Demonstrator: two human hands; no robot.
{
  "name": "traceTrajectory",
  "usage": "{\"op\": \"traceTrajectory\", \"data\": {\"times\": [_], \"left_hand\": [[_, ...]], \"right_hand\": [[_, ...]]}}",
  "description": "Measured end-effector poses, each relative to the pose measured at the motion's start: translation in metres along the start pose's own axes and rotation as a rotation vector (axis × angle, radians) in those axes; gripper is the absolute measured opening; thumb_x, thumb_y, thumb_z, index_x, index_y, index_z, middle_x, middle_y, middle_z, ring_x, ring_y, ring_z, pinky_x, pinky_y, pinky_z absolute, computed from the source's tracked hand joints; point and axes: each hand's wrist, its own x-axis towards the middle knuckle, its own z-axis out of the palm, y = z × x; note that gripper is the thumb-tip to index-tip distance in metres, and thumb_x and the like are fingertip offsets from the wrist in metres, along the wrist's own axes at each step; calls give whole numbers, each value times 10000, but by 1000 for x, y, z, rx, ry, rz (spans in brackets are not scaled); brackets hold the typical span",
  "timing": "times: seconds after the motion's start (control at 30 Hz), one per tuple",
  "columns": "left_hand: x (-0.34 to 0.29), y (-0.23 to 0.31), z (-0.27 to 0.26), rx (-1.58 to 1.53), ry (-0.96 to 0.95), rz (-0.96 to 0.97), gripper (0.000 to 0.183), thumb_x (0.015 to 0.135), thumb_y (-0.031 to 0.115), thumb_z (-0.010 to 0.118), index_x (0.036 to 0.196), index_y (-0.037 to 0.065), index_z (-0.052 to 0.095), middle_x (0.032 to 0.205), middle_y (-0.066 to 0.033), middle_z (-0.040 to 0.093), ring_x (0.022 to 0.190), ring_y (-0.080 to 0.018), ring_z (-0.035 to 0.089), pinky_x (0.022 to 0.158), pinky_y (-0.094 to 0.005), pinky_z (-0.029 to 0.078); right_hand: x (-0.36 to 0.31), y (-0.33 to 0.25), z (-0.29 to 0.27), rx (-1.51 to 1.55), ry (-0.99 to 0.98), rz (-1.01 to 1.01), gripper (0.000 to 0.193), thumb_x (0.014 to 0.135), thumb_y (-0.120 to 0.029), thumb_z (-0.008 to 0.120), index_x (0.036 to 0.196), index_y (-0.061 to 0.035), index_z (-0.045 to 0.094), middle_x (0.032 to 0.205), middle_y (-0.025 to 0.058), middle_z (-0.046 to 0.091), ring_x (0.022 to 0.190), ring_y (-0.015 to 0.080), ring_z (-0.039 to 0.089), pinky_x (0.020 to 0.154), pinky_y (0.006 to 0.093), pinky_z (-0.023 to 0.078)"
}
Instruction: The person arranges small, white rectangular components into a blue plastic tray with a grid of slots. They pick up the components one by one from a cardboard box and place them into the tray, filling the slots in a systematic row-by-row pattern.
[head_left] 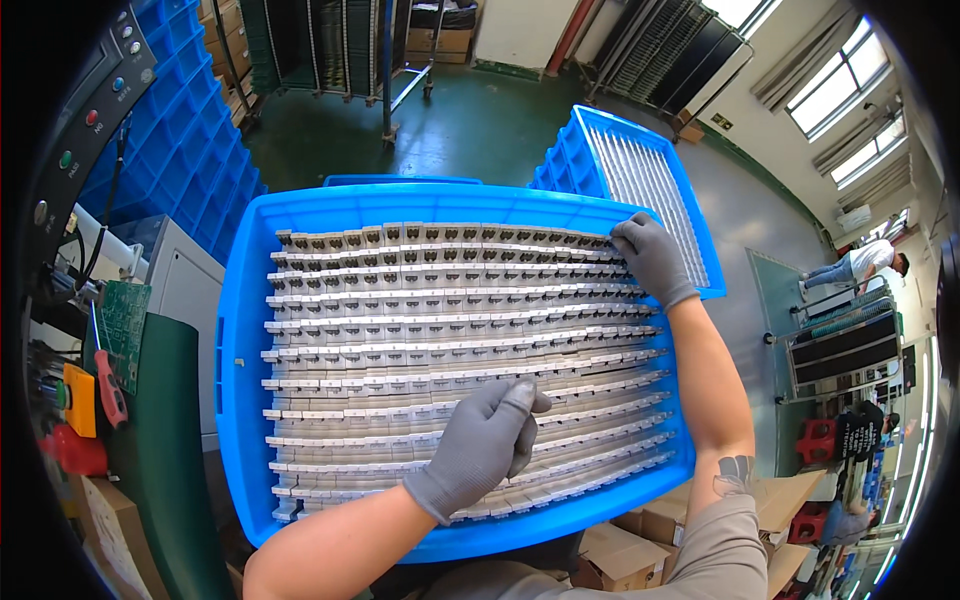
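Observation:
A large blue plastic crate (330, 205) stands in front of me, filled with long rows of small whitish-grey moulded parts (400, 350). The far rows show dark fittings on their faces. My left hand (480, 445), in a grey glove, is above the near middle rows with its fingers curled in and the thumb against the forefinger; nothing shows in it. At the crate's far right corner is my right hand (652, 258), also gloved in grey. Its bent fingers are at the right end of the farthest rows; what they grip is hidden.
Behind on the right is another blue crate (590, 125) with white rows. Blue crates (190, 130) are stacked at left, near a button panel (90, 120) and a red-handled screwdriver (110, 390). Cardboard boxes (620, 555) lie near right. Racks (660, 50) and a person (865, 262) are farther off.

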Motion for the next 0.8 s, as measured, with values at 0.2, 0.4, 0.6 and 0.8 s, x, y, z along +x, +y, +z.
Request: {"op": "traceTrajectory", "data": {"times": [0.2, 0.4, 0.6, 0.8], "left_hand": [[0, 1, 2, -12, 25, -23, 414, 1092, 328, 452, 1062, -53, 613, 618, -9, 477, 481, -74, 408, 440, -251, 359], [2, 0, 0, -5, 13, -31, 400, 1095, 332, 439, 1064, -28, 610, 661, -24, 491, 497, -87, 392, 443, -258, 354], [1, 1, 0, -21, 30, -33, 399, 1100, 331, 421, 1057, -15, 616, 684, -37, 506, 502, -96, 398, 445, -257, 364], [1, 2, 0, -35, 31, -25, 416, 1098, 346, 419, 1059, -17, 617, 680, -39, 505, 505, -97, 403, 449, -258, 371]], "right_hand": [[4, -4, 5, -28, 19, -62, 90, 909, -183, 679, 952, -116, 723, 941, 98, 642, 883, 343, 651, 790, 442, 537], [5, -6, 6, -221, -20, -102, 103, 881, -129, 675, 968, -99, 722, 960, 110, 654, 896, 340, 659, 796, 448, 546], [-1, -13, 1, -97, 58, -74, 167, 832, -56, 670, 977, -74, 751, 985, 105, 678, 910, 326, 669, 826, 435, 555], [-8, -11, 3, -4, 40, -31, 201, 817, -32, 649, 972, -74, 771, 1018, 95, 699, 946, 307, 670, 857, 413, 556]]}}
